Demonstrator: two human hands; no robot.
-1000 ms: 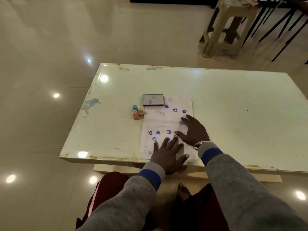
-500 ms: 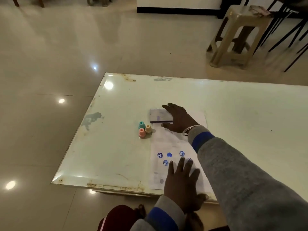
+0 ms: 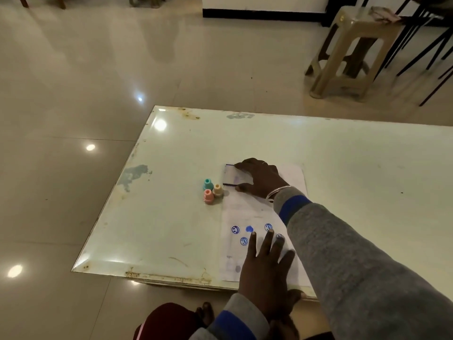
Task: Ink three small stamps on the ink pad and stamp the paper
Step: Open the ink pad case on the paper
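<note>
A white paper with several blue stamp prints lies on the pale table. At its far end sits the dark ink pad. My right hand covers most of the pad, with fingers over its far edge and the thumb at its near edge. My left hand lies flat on the near part of the paper with fingers spread. Three small stamps stand upright in a cluster just left of the pad: teal, orange and pink. Neither hand touches them.
The table's left edge and near edge are close to the stamps and paper. A beige plastic stool and dark chair legs stand on the shiny tiled floor beyond the table. My knee shows below the near edge.
My right hand left the middle of the paper, reached forward and settled over the ink pad. My left hand stayed flat on the paper's near end. The stamps have not moved.
</note>
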